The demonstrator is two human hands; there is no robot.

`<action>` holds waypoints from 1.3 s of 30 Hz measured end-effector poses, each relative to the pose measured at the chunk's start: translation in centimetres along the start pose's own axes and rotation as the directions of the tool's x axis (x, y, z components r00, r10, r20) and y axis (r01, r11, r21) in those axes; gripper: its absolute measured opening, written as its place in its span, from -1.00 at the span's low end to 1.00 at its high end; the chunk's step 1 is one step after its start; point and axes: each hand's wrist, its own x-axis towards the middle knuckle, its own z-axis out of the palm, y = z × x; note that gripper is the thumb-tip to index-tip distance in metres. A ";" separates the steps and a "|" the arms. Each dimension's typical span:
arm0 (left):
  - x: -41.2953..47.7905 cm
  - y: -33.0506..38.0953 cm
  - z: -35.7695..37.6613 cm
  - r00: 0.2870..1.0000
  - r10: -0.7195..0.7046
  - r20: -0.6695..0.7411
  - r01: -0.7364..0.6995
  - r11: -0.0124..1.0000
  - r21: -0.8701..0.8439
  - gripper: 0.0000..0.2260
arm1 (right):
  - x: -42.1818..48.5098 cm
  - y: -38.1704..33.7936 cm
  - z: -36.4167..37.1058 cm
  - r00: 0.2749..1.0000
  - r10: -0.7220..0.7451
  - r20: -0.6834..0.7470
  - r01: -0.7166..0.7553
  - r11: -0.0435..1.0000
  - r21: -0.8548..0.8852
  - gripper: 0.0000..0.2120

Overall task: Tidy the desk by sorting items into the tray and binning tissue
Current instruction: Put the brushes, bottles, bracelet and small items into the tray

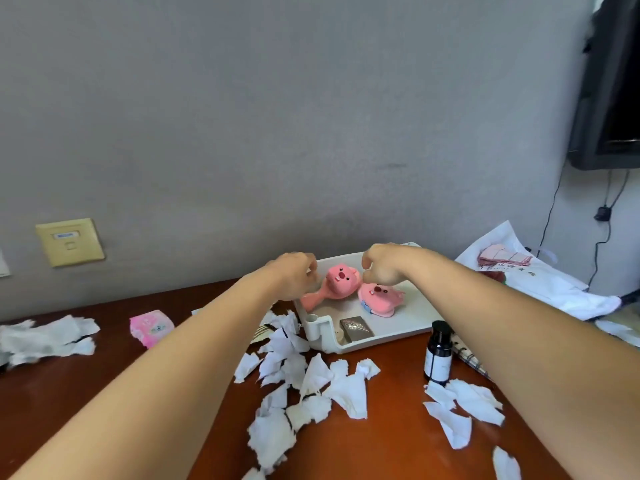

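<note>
A white tray point(346, 345) stands at the back of the brown desk point(381, 445). In it lie a pink animal toy with a handle point(341, 279), a second pink animal toy point(378, 298) and a silver metal case point(356, 329). My left hand point(294, 275) hovers at the tray's left rim, fingers curled beside the first toy. My right hand point(381, 265) is over the tray, fingers curled just above the second toy and next to the first. Whether either hand grips a toy is hidden. Torn white tissue point(311, 382) litters the desk in front of the tray.
A dark bottle point(439, 355) stands right of the tray, more tissue scraps point(464, 407) beside it. A pink packet point(151, 327) and crumpled tissue point(45, 337) lie at the left. A white plastic bag point(519, 275) sits at the back right, under a wall-mounted screen point(609, 98).
</note>
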 end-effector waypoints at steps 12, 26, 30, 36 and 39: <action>-13.8 -0.2 -3.6 0.999 0.039 -0.002 -0.039 0.994 -0.104 -0.67 | -10.6 -2.2 0.3 0.969 -0.247 0.011 0.247 0.968 -0.042 -0.61; -19.6 -0.5 3.9 0.985 -0.160 0.061 0.171 0.927 -0.333 -0.60 | -14.9 0.0 9.4 0.958 -0.191 -0.214 0.163 0.976 -0.144 -0.59; -19.7 -1.3 5.6 0.968 -0.237 0.078 0.249 0.904 -0.348 -0.56 | -14.0 2.0 9.8 0.914 -0.078 -0.398 0.006 0.984 -0.180 -0.57; -18.8 -2.7 6.6 0.958 -0.270 0.100 0.288 0.907 -0.308 -0.52 | -12.5 4.1 8.7 0.915 0.109 -0.390 -0.122 0.992 -0.009 -0.61; -18.1 -2.8 6.7 0.957 -0.272 0.102 0.289 0.921 -0.261 -0.51 | -11.6 4.6 8.3 0.932 0.043 -0.361 -0.007 0.995 0.101 -0.65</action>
